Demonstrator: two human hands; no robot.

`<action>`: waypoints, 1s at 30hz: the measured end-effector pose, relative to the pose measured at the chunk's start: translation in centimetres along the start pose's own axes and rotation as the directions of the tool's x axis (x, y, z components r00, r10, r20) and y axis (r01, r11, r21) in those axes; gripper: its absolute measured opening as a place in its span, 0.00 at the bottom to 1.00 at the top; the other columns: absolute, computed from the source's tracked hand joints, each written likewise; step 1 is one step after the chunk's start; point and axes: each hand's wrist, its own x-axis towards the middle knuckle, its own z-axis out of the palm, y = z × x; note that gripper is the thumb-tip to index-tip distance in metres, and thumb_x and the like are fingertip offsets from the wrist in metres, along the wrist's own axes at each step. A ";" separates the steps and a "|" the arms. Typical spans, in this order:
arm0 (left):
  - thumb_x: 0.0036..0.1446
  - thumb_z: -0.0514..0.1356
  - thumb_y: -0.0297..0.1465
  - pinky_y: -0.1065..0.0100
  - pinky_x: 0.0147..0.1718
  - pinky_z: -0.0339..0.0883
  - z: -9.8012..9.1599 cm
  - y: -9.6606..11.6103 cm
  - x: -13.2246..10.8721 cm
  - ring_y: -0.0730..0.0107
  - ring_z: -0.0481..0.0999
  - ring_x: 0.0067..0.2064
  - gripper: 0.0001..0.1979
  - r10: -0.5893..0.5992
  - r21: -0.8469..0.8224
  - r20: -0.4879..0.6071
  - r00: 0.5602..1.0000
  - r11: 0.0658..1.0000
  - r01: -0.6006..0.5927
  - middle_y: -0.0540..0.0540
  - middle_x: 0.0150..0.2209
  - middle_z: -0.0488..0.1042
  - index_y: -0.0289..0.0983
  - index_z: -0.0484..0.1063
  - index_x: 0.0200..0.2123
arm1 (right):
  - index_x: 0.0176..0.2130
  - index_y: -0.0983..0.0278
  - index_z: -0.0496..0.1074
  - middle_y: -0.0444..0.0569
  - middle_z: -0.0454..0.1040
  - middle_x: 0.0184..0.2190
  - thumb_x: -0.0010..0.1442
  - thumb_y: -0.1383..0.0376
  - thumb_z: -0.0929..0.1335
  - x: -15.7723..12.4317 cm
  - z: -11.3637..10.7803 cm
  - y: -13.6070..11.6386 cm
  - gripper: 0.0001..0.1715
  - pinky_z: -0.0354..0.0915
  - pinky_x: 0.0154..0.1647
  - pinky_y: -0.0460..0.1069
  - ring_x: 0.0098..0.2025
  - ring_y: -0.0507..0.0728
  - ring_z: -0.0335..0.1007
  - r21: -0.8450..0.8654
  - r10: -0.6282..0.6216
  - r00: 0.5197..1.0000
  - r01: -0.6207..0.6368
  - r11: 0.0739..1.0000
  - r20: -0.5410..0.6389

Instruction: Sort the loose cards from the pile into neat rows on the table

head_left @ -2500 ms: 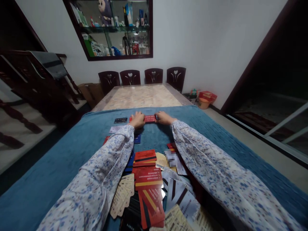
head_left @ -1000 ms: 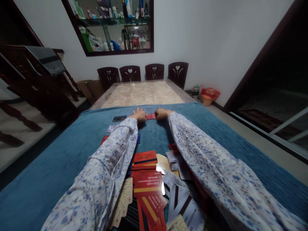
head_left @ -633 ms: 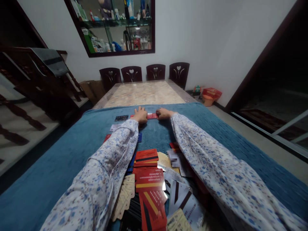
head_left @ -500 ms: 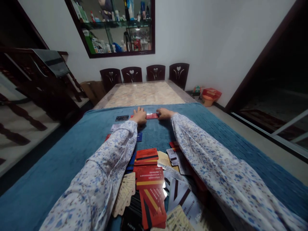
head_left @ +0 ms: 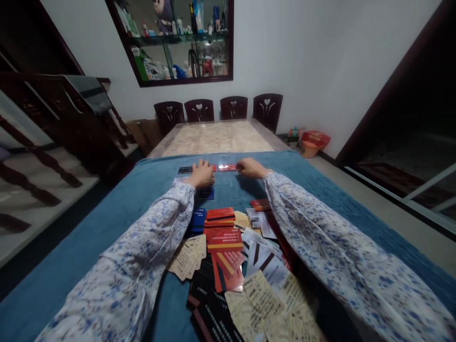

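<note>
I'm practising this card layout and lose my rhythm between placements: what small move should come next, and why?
I'd probably draw the right hand back toward the loose pile of cards. The far red card already lies flat on the blue cloth, apart from the left hand, while many others overlap nearer you.

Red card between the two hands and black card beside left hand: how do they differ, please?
The red card catches a bright glare; the black card looks darker, with pale marks. The red card lies between the right hand and left hand; the black card lies on the left hand's outer side. Both lie flat on the blue cloth.
</note>
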 end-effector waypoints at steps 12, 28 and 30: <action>0.65 0.54 0.28 0.42 0.57 0.60 -0.6 1.5 -6.6 0.40 0.60 0.65 0.17 0.000 -0.024 -0.007 1.000 1.000 0.000 0.30 0.62 0.66 0.35 0.71 0.56 | 0.44 0.64 0.83 0.55 0.83 0.46 0.59 0.74 0.67 -5.2 -1.3 -3.0 0.18 0.58 0.38 0.46 0.46 0.58 0.77 -0.054 -0.058 0.998 0.058 0.997 0.006; 0.66 0.52 0.27 0.42 0.55 0.61 1.4 3.6 -13.4 0.42 0.60 0.63 0.17 0.036 -0.108 -0.026 0.999 0.993 -0.038 0.32 0.63 0.66 0.36 0.72 0.54 | 0.49 0.61 0.82 0.54 0.80 0.50 0.68 0.65 0.67 -12.1 -1.0 -7.2 0.15 0.61 0.45 0.50 0.52 0.61 0.71 -0.010 -0.142 0.990 0.142 0.990 -0.015; 0.66 0.52 0.27 0.43 0.54 0.61 1.7 3.6 -13.9 0.42 0.60 0.63 0.16 0.038 -0.104 -0.036 0.999 0.994 -0.041 0.33 0.63 0.66 0.37 0.72 0.54 | 0.50 0.61 0.81 0.54 0.80 0.51 0.68 0.64 0.68 -12.5 -0.9 -7.7 0.15 0.61 0.47 0.50 0.53 0.62 0.70 -0.009 -0.145 0.989 0.145 0.989 -0.004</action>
